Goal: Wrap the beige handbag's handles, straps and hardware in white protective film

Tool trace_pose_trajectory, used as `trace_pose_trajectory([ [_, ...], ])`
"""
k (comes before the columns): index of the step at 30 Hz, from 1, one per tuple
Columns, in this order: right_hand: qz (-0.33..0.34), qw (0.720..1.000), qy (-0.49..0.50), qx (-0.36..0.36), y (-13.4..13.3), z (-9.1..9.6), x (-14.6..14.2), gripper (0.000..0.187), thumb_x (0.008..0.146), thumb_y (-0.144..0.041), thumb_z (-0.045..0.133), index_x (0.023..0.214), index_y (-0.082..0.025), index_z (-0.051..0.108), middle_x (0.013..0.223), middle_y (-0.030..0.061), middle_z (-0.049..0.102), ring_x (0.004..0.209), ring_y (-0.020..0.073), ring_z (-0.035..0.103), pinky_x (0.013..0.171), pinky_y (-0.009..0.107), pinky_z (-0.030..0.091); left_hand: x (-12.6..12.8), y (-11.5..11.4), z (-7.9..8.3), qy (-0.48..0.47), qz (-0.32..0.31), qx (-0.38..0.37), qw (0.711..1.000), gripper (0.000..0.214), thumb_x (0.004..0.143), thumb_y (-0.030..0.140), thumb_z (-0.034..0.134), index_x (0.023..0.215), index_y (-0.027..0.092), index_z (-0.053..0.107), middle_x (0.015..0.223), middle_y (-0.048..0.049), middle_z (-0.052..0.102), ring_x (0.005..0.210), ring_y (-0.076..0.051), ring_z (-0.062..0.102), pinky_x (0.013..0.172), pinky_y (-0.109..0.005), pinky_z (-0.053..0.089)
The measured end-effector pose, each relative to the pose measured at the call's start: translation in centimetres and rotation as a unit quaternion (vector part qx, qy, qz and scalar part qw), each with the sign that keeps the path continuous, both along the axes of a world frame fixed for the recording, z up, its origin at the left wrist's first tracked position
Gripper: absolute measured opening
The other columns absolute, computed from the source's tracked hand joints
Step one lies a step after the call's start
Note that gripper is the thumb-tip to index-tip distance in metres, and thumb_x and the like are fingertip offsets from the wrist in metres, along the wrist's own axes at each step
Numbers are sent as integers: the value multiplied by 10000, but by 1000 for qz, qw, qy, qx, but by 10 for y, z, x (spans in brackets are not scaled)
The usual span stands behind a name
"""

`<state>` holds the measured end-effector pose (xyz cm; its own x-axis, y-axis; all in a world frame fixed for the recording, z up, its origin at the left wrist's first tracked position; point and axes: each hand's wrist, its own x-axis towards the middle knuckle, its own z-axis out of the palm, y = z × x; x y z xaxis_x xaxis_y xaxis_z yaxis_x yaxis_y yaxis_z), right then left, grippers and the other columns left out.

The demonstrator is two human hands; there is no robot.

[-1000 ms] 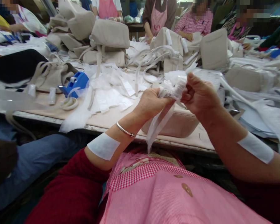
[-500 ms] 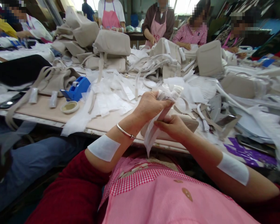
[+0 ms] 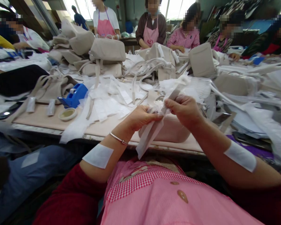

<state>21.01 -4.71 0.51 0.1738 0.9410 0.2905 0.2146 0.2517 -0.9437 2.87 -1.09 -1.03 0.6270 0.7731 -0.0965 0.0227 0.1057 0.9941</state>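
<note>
My left hand (image 3: pixel 140 117) is closed on a strip wrapped in white tissue paper (image 3: pixel 147 139), whose loose end hangs down over the table edge toward my pink apron. My right hand (image 3: pixel 185 109) pinches the upper part of the same wrapped strip, where crumpled tissue (image 3: pixel 178 85) sticks up above my fingers. Both hands are held just above a beige bag (image 3: pixel 170 129) that lies at the table's near edge. A metal bangle sits on my left wrist.
The table (image 3: pixel 42 117) is strewn with white tissue sheets (image 3: pixel 107 103). A blue tape dispenser (image 3: pixel 73 95) and a small dish (image 3: pixel 67 113) stand at the left. Beige bags (image 3: pixel 107 50) and straps pile up behind. Several people in aprons work at the far side.
My right hand has risen from below the left hand to the top of the wrapped strip. My left hand has dropped slightly. The view has tilted upward.
</note>
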Motion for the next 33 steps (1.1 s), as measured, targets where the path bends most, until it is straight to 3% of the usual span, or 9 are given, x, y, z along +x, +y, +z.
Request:
trace_pose_trajectory([
  [3,9,997,-70,13,-11,-12,-8,226,799,-327,683,668,-142,672,605,-12,600,559,110,516,527,231,414,5,-2,4,10,19,27,999,260,639,337,836,661,135,673,573,60,584,504,-42,470,513,-177,374],
  [7,7,996,-88,14,-15,-16,-8,236,808,-336,669,670,-144,674,627,-5,614,581,118,528,527,231,410,8,-3,4,8,28,32,999,268,636,340,837,661,131,672,573,62,582,518,-42,481,536,-174,388],
  [13,-29,999,-10,20,-5,1,4,268,778,-312,711,592,-167,583,496,-44,489,443,79,413,418,212,314,-5,6,9,21,-34,17,999,260,652,335,832,681,135,669,532,81,528,475,-32,433,507,-166,368],
  [18,-46,996,70,22,9,-1,14,279,760,-298,731,586,-180,548,474,-57,455,409,71,384,388,204,286,-11,11,-1,73,-40,5,996,267,614,304,832,783,130,721,661,27,648,584,-78,553,590,-199,443],
  [24,-49,999,-2,10,-3,-14,0,303,780,-370,727,603,-162,595,491,-44,492,446,77,409,413,210,299,4,7,0,37,-5,37,999,251,626,346,821,711,143,701,611,47,614,536,-63,512,547,-191,409],
  [27,-21,1000,3,-1,-11,-19,-2,341,773,-429,740,620,-157,604,499,-42,492,456,75,399,422,213,283,9,10,-2,51,22,57,997,254,619,330,820,750,138,717,650,18,652,559,-86,548,559,-211,432],
  [33,99,974,176,-104,-13,-40,-1,435,766,-583,700,687,-174,575,588,-22,555,455,78,423,441,220,323,6,12,-10,40,48,80,995,312,663,381,792,839,130,737,748,-32,701,626,-115,590,613,-238,463],
])
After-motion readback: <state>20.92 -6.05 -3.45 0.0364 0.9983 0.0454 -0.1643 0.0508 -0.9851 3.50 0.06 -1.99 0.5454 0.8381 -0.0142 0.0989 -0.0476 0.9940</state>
